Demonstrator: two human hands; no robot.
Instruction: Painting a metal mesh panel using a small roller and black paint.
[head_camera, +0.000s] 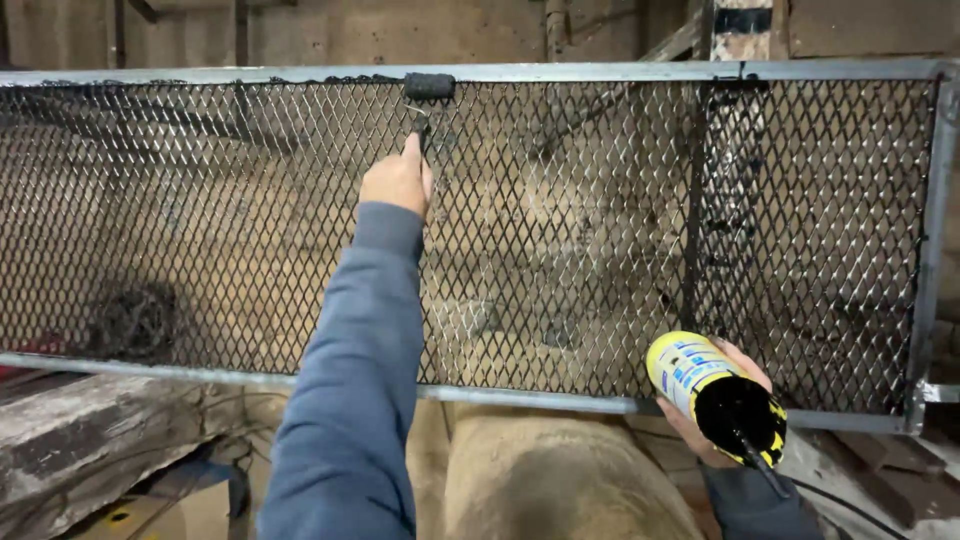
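Clearly, in the head view, my left hand (397, 180) was raised in the upper middle of the frame, its fingers closed around the thin handle of a small paint roller (428, 88). The forefinger lay stretched along the handle. The dark roller head was touching the top rail of the metal frame (600, 72), which ran across the whole picture. I judged the roller to be very light and its sleeve soft and wet with black paint, so it was best held low on the handle, away from the sleeve.

My right hand (712, 412) was in the lower right of the frame, the fingers wrapped around a yellow paint can (715, 395) from below. The can was tilted, with its open mouth towards me, black inside. A dark stick or wire stood out from the mouth; I could not tell which. The can seemed stiff and moderately heavy, slippery where paint ran, so a full grip around the body was right.

The label on the can was yellow with blue and white patches, on its curved side.

Between the rails the expanded mesh (250, 230) was stiff and sharp-edged. A black upright bar (695, 200) crossed it at the right.
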